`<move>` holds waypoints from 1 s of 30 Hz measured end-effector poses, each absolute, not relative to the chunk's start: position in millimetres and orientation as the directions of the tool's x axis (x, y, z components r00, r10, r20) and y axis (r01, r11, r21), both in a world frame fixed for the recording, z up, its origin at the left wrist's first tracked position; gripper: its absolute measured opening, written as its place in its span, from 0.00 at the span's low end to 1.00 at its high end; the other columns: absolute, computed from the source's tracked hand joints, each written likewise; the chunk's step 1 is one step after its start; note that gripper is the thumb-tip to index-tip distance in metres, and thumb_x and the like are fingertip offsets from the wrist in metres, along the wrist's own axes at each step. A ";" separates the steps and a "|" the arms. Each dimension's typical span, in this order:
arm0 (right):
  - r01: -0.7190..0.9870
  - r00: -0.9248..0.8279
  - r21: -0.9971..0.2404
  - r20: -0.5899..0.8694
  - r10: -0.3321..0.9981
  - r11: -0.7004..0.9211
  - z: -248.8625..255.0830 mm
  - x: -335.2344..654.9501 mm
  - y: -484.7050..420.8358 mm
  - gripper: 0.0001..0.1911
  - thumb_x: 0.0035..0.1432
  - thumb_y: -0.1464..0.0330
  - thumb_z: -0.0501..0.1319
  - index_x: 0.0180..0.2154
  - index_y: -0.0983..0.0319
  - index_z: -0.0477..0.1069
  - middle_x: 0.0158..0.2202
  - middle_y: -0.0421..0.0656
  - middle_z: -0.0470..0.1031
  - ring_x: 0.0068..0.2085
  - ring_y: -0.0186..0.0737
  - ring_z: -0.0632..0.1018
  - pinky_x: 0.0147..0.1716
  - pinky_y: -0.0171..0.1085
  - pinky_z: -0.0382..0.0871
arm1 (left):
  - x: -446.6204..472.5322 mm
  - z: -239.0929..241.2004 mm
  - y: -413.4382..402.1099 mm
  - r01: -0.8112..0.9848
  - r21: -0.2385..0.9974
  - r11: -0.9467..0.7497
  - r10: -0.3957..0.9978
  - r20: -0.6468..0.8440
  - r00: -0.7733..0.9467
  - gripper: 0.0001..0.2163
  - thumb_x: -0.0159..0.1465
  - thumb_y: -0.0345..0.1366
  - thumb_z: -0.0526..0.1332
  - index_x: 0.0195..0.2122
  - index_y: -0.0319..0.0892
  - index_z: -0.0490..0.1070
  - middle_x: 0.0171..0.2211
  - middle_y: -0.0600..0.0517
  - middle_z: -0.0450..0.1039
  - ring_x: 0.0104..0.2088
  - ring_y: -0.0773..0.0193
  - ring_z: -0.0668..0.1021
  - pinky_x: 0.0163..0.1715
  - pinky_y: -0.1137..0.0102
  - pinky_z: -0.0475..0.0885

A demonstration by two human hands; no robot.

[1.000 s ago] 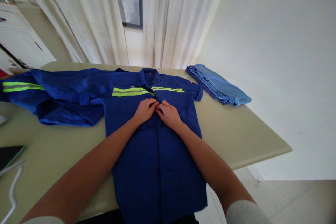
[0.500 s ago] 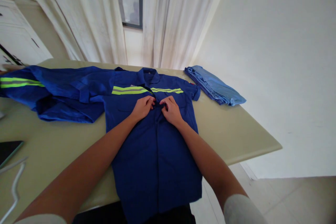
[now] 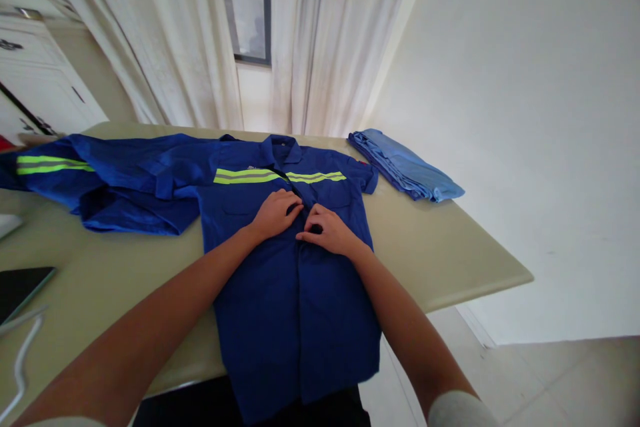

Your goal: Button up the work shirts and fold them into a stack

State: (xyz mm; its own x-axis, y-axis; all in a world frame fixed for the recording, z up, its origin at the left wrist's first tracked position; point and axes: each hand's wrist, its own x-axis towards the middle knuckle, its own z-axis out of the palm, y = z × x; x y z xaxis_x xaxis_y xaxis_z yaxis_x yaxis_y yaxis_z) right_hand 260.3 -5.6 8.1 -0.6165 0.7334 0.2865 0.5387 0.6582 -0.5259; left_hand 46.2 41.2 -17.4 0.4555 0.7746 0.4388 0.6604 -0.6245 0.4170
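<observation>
A dark blue work shirt [image 3: 295,293] with a yellow-green reflective band across the chest lies face up on the pale table [image 3: 440,247], its hem hanging over the near edge. My left hand [image 3: 274,212] and my right hand [image 3: 327,229] meet at the shirt's front opening just below the chest band. Both have fingers curled and pinching the edges of the front placket. The small thing between the fingertips is hidden.
A second dark blue garment [image 3: 115,180] with a reflective band lies crumpled at the left. A folded light blue cloth [image 3: 405,165] sits at the table's far right. A dark tablet [image 3: 23,283] and a white hanger [image 3: 23,360] lie at the near left. Curtains hang behind.
Both hands have slipped slightly down the shirt's front opening toward me; the right hand now sits lower than the left. The shirt itself has not moved.
</observation>
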 end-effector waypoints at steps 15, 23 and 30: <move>0.573 -0.681 -0.437 0.216 0.700 0.693 7.7 258.7 -18.0 0.06 0.62 0.65 0.73 0.39 0.58 0.80 0.37 0.40 0.77 0.38 0.38 0.77 0.40 0.35 0.68 | 46.5 -17.3 4.1 0.606 0.600 -0.523 0.845 0.269 0.462 0.12 0.71 0.41 0.58 0.35 0.47 0.80 0.38 0.50 0.81 0.40 0.55 0.77 0.45 0.59 0.69; 0.614 -0.616 -0.376 0.321 0.720 0.694 7.3 255.3 -25.4 0.04 0.66 0.71 0.65 0.37 0.59 0.78 0.35 0.40 0.75 0.36 0.37 0.75 0.38 0.34 0.67 | 45.1 -13.9 0.3 0.605 0.638 -0.475 0.860 0.192 0.473 0.15 0.72 0.42 0.56 0.35 0.47 0.80 0.40 0.49 0.82 0.42 0.54 0.79 0.46 0.60 0.71; 0.539 -0.540 -0.545 0.362 0.760 0.642 6.9 255.7 -21.0 0.06 0.67 0.68 0.64 0.35 0.60 0.77 0.30 0.38 0.70 0.31 0.35 0.72 0.33 0.34 0.64 | 46.0 -6.7 -1.7 0.386 0.873 -0.299 0.908 0.136 0.395 0.12 0.69 0.42 0.58 0.34 0.43 0.78 0.33 0.51 0.81 0.36 0.58 0.80 0.37 0.66 0.72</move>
State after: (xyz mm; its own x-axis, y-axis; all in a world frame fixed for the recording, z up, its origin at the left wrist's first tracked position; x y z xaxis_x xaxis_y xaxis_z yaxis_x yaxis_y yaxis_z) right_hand 255.7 -21.0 6.9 -0.5397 0.7602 0.3617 0.5390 0.6420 -0.5452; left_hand 46.0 -1.7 -6.7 0.3952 0.9084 0.1365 0.3861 -0.2991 0.8726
